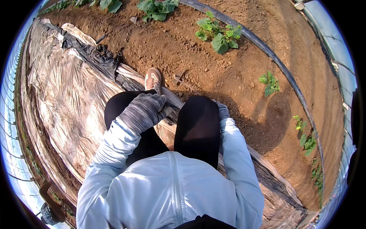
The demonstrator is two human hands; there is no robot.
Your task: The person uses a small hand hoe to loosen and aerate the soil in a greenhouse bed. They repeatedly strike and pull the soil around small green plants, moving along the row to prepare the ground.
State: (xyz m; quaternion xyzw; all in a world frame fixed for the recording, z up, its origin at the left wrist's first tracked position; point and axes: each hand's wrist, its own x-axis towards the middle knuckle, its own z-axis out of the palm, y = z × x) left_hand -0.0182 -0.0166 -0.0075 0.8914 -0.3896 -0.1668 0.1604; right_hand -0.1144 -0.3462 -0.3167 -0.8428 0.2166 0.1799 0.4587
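Note:
My left hand (pixel 144 111), in a grey striped knit glove, rests over my left knee, thumb apart from the fingers, with nothing visible in it. On the outer side of my right knee is my right hand (pixel 223 111), gloved alike and mostly hidden by the leg. A small rusty hand hoe (pixel 179 78) touches the soil just ahead of my knees. Its thin shank runs back behind the right knee; whether my right hand holds it is hidden. Beyond it grows a leafy green seedling (pixel 220 35) in the brown soil.
Crumpled plastic mulch film (pixel 65 86) covers the ground at left and runs under me. A black irrigation hose (pixel 274 57) curves past more seedlings (pixel 269 83). Another long-handled tool (pixel 100 39) lies at upper left. Greenhouse plastic walls (pixel 328 28) border both sides.

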